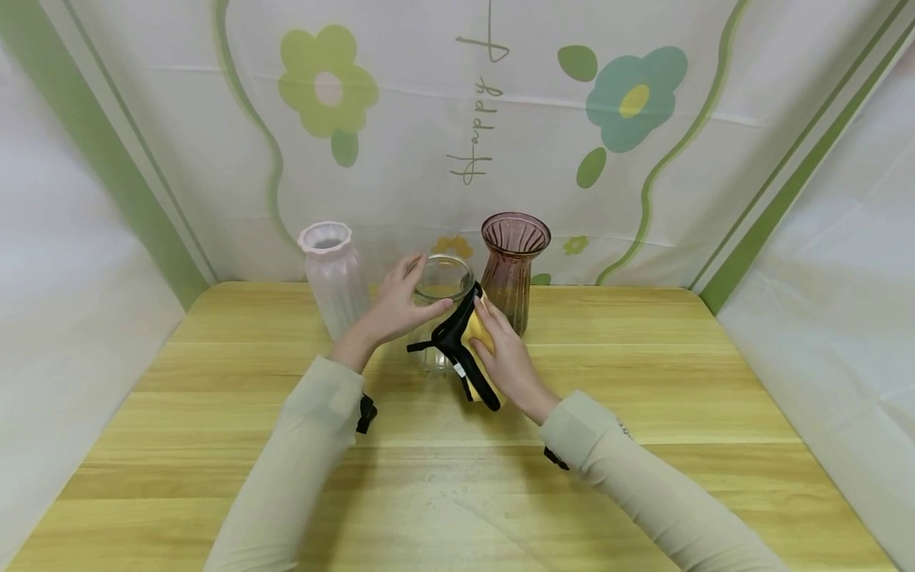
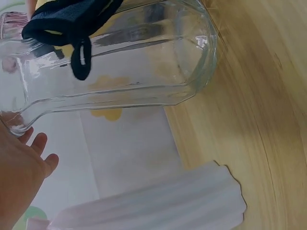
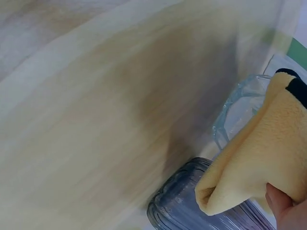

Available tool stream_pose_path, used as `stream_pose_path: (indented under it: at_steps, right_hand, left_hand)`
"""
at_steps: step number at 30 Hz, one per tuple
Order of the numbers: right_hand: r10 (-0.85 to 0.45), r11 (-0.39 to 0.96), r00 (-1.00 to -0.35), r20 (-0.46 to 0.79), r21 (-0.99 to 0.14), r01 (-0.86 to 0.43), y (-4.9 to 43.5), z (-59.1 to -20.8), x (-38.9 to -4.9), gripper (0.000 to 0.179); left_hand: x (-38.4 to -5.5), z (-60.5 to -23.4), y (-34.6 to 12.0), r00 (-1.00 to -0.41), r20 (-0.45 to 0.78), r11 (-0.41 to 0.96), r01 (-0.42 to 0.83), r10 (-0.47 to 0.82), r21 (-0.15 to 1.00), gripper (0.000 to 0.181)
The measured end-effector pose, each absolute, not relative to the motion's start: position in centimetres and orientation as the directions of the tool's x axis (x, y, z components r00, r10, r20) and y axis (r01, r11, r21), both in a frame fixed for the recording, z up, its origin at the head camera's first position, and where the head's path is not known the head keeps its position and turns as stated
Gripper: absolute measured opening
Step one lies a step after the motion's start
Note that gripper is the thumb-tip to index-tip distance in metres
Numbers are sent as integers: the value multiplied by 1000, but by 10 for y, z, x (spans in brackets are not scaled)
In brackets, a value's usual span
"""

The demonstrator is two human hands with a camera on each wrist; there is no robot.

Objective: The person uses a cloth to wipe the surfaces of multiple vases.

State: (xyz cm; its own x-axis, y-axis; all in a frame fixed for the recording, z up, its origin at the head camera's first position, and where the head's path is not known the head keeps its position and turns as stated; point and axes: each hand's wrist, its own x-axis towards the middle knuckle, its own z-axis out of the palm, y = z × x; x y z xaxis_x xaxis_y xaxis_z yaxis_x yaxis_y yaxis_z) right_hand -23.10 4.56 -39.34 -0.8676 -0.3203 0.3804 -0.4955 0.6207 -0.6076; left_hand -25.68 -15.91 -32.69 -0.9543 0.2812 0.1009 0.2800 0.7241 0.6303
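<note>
A clear glass vase (image 1: pixel 431 359) stands upright between the hands. My left hand (image 1: pixel 400 306) grips its neck, the thumb across the front and the fingers at the left of the rim. In the left wrist view that hand (image 2: pixel 21 175) is at the mouth of the glass. My right hand (image 1: pixel 509 361) holds a folded yellow cloth (image 3: pixel 254 163) with black trim against the vase's right side. The trim (image 1: pixel 450 338) and a black loop drape over the front of the glass, hiding part of it. Only the thumb side of the right hand shows in the right wrist view.
A pale pink-white fluted vase (image 1: pixel 334 278) stands left of the glass one. Close on the right is a purple ribbed vase (image 1: pixel 509 274) with a flared rim. All are near the back edge of the wooden table (image 1: pixel 443 492), before a flower-printed curtain (image 1: pixel 400 103).
</note>
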Motion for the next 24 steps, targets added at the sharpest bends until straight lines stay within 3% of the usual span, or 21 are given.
stream_pose_path:
  at_steps: [7, 24]
  right_hand:
    - [-330, 640, -862, 384, -580, -504, 47, -401, -230, 64]
    - [-406, 721, -886, 224, -517, -461, 60, -413, -226, 63]
  left_hand:
    - [-256, -327, -158, -957, 97, 722, 271, 274, 637, 92]
    - [-257, -329, -157, -973, 64, 714, 207, 222, 669, 96]
